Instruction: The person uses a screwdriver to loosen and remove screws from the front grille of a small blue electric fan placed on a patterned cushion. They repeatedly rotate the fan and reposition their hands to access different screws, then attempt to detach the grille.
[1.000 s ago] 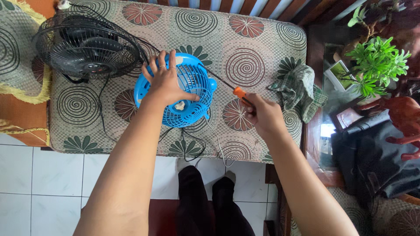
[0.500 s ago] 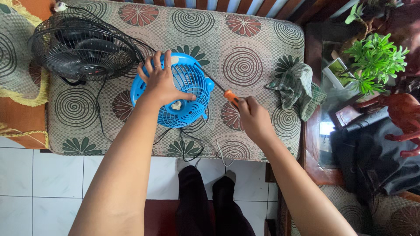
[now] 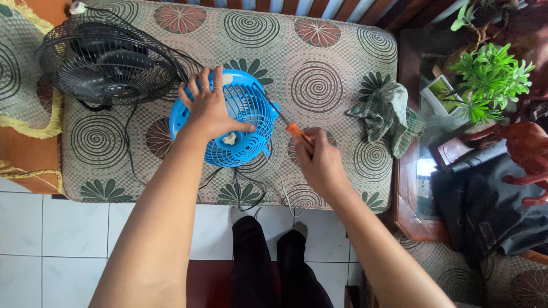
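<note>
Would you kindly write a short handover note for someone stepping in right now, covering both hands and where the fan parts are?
Left hand: palm down on the blue fan, fingers spread over its grille, holding it steady on the patterned cushion.
Right hand: closed on an orange-handled screwdriver, shaft angled into the blue fan's right side.
Nearby: black fan at the cushion's left end, its cords trailing toward the front edge; green checked cloth at the right end.
Done: the blue fan's grille looks still in place; no loose screws visible.
Left: whatever fastening the screwdriver is on; the tip is hidden, so check its seating first.
</note>
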